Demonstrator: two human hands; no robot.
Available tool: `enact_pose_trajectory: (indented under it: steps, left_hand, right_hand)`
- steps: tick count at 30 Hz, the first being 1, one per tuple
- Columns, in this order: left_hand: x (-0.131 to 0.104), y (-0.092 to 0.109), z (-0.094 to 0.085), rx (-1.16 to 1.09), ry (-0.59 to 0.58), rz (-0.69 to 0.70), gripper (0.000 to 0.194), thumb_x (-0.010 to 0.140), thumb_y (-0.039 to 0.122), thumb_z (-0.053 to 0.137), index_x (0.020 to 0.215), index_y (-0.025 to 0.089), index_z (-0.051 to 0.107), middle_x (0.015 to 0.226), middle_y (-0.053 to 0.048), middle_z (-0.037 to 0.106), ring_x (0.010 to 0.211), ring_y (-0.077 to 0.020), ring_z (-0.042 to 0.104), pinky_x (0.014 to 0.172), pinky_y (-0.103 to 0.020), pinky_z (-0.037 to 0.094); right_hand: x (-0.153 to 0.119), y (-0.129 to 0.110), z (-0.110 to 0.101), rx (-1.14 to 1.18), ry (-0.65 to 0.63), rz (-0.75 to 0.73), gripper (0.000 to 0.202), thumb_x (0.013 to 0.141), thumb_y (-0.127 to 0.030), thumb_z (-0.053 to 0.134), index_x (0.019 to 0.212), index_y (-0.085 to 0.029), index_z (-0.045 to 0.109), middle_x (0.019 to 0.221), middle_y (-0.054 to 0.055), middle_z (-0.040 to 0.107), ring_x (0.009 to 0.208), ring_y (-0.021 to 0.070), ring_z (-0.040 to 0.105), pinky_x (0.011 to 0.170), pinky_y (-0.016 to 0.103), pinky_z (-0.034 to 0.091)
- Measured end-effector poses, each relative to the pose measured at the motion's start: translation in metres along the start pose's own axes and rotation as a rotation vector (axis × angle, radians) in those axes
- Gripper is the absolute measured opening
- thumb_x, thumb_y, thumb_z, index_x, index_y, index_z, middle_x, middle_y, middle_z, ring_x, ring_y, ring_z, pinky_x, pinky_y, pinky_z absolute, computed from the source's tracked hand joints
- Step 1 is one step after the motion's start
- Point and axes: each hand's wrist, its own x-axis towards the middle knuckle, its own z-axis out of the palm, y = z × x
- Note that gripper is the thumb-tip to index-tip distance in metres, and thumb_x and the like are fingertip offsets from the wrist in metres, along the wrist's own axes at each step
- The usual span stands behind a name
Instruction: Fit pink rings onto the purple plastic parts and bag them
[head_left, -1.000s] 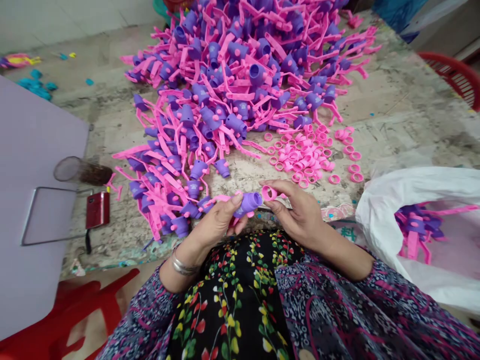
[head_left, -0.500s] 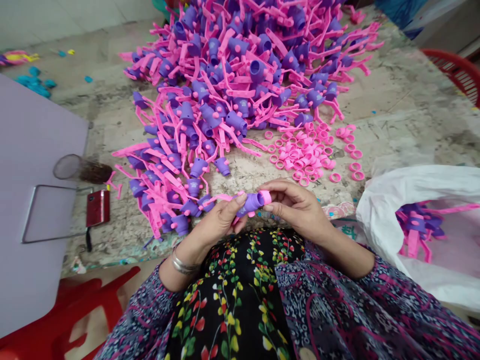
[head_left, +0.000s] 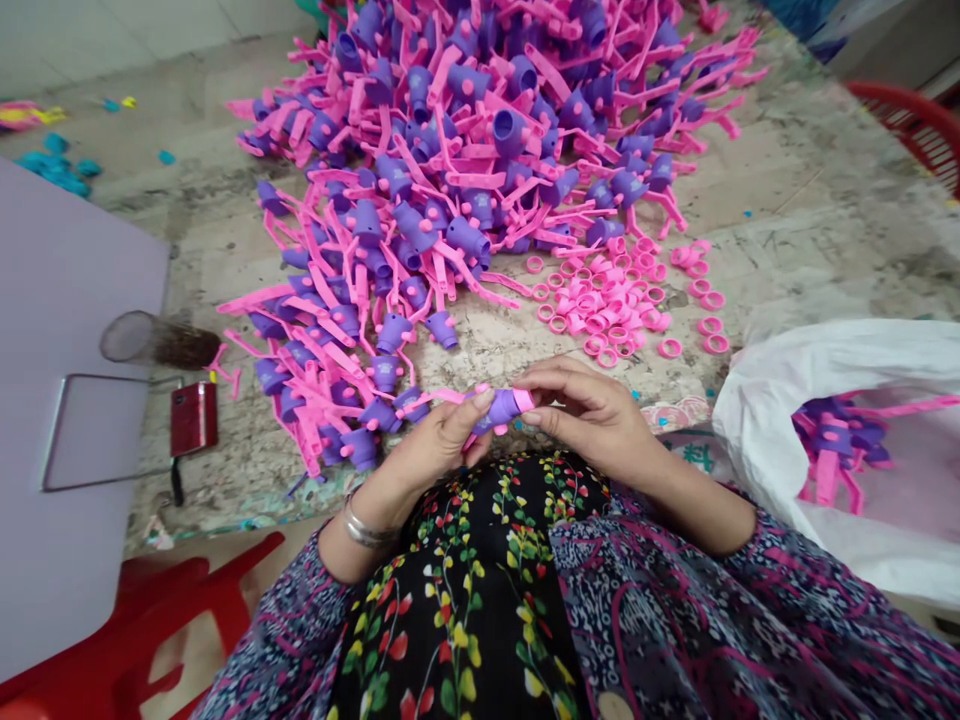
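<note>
My left hand (head_left: 442, 436) is closed around a purple cup-shaped piece (head_left: 502, 408) with pink arms, held near the table's front edge. A pink ring (head_left: 523, 400) sits at the open right end of that piece, and the fingers of my right hand (head_left: 592, 410) pinch it there. Beyond my hands lies a small pile of loose pink rings (head_left: 600, 300). Farther back and to the left spreads a large heap of purple and pink pieces (head_left: 465, 180).
A white sack (head_left: 757, 400) with similar pieces inside stands at the right. On the left are a glass (head_left: 131, 337) lying on its side, a dark red object (head_left: 193, 418) and a pale panel (head_left: 67, 300). A red stool (head_left: 180, 610) is below.
The pink ring now sits closer against the purple piece, moved slightly left with my right fingers. The view has shifted a little.
</note>
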Motion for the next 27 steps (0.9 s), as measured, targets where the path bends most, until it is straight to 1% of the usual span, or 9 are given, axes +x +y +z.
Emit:
enact_pose_trajectory:
  steps: [3, 6, 10, 13, 15, 18, 21, 24, 27]
  left_hand:
    - [0.001, 0.0, 0.001, 0.002, -0.002, -0.003, 0.068, 0.092, 0.065, 0.029, 0.045, 0.018, 0.045, 0.039, 0.004, 0.036, 0.04, -0.0076, 0.033, 0.05, -0.026, 0.029]
    - [0.001, 0.002, 0.003, 0.02, 0.013, -0.008, 0.068, 0.092, 0.065, 0.029, 0.045, 0.019, 0.045, 0.04, 0.004, 0.036, 0.04, -0.0077, 0.033, 0.051, -0.027, 0.03]
    - [-0.001, 0.003, 0.005, 0.023, 0.04, -0.014, 0.068, 0.093, 0.064, 0.03, 0.044, 0.018, 0.043, 0.041, 0.004, 0.036, 0.042, -0.0076, 0.034, 0.052, -0.026, 0.03]
    - [0.0, -0.004, 0.005, -0.045, -0.001, -0.011, 0.067, 0.093, 0.063, 0.029, 0.047, 0.018, 0.045, 0.04, 0.004, 0.037, 0.041, -0.007, 0.033, 0.049, -0.025, 0.028]
    - [0.001, -0.012, 0.005, -0.12, -0.04, 0.001, 0.066, 0.094, 0.062, 0.028, 0.049, 0.018, 0.046, 0.039, 0.005, 0.037, 0.038, -0.0063, 0.031, 0.046, -0.025, 0.026]
    - [0.002, -0.022, 0.006, -0.23, -0.082, 0.016, 0.065, 0.094, 0.062, 0.028, 0.053, 0.017, 0.049, 0.036, 0.006, 0.036, 0.034, -0.0057, 0.029, 0.042, -0.024, 0.022]
    - [0.003, -0.027, 0.006, -0.31, -0.133, 0.012, 0.063, 0.094, 0.062, 0.028, 0.06, 0.017, 0.053, 0.037, 0.006, 0.038, 0.033, -0.0057, 0.028, 0.039, -0.023, 0.019]
    - [0.003, -0.029, 0.006, -0.34, -0.174, 0.028, 0.063, 0.093, 0.064, 0.028, 0.06, 0.017, 0.054, 0.036, 0.006, 0.038, 0.032, -0.0058, 0.027, 0.038, -0.024, 0.019]
    - [0.004, -0.032, 0.006, -0.338, -0.179, 0.032, 0.064, 0.093, 0.065, 0.027, 0.058, 0.017, 0.051, 0.036, 0.006, 0.037, 0.032, -0.0059, 0.027, 0.039, -0.024, 0.019]
  right_hand:
    - [-0.001, 0.001, 0.0, -0.051, 0.016, -0.033, 0.024, 0.086, -0.024, 0.068, 0.111, -0.025, 0.069, 0.099, 0.005, 0.07, 0.088, 0.0155, 0.066, 0.076, 0.03, 0.054]
    - [-0.001, 0.003, 0.0, -0.115, 0.023, -0.086, 0.02, 0.087, -0.025, 0.066, 0.107, -0.026, 0.07, 0.097, 0.005, 0.071, 0.09, 0.0164, 0.067, 0.078, 0.032, 0.054]
    - [0.0, 0.003, -0.002, -0.192, 0.026, -0.149, 0.018, 0.089, -0.025, 0.064, 0.105, -0.024, 0.071, 0.094, 0.005, 0.071, 0.087, 0.0162, 0.067, 0.077, 0.031, 0.054]
    - [0.001, 0.001, -0.003, -0.201, 0.007, -0.173, 0.018, 0.088, -0.026, 0.065, 0.106, -0.024, 0.07, 0.095, 0.005, 0.072, 0.089, 0.0164, 0.067, 0.079, 0.031, 0.054]
    - [0.001, -0.001, -0.002, -0.19, -0.01, -0.161, 0.019, 0.087, -0.027, 0.067, 0.106, -0.024, 0.07, 0.095, 0.004, 0.072, 0.088, 0.016, 0.067, 0.079, 0.031, 0.054]
    - [-0.001, -0.004, 0.0, -0.167, -0.019, -0.139, 0.021, 0.085, -0.029, 0.07, 0.104, -0.02, 0.069, 0.093, 0.004, 0.071, 0.086, 0.0148, 0.066, 0.077, 0.029, 0.054]
    - [-0.003, -0.007, 0.002, -0.169, -0.016, -0.133, 0.023, 0.084, -0.031, 0.071, 0.104, -0.019, 0.069, 0.091, 0.004, 0.068, 0.082, 0.0138, 0.065, 0.075, 0.027, 0.053]
    - [-0.004, -0.011, 0.002, -0.219, -0.038, -0.14, 0.023, 0.086, -0.031, 0.069, 0.104, -0.018, 0.069, 0.087, 0.004, 0.067, 0.079, 0.0133, 0.064, 0.072, 0.025, 0.052]
    - [-0.005, -0.013, 0.0, -0.265, -0.079, -0.141, 0.022, 0.088, -0.031, 0.066, 0.103, -0.016, 0.068, 0.086, 0.004, 0.068, 0.078, 0.013, 0.063, 0.07, 0.024, 0.05]
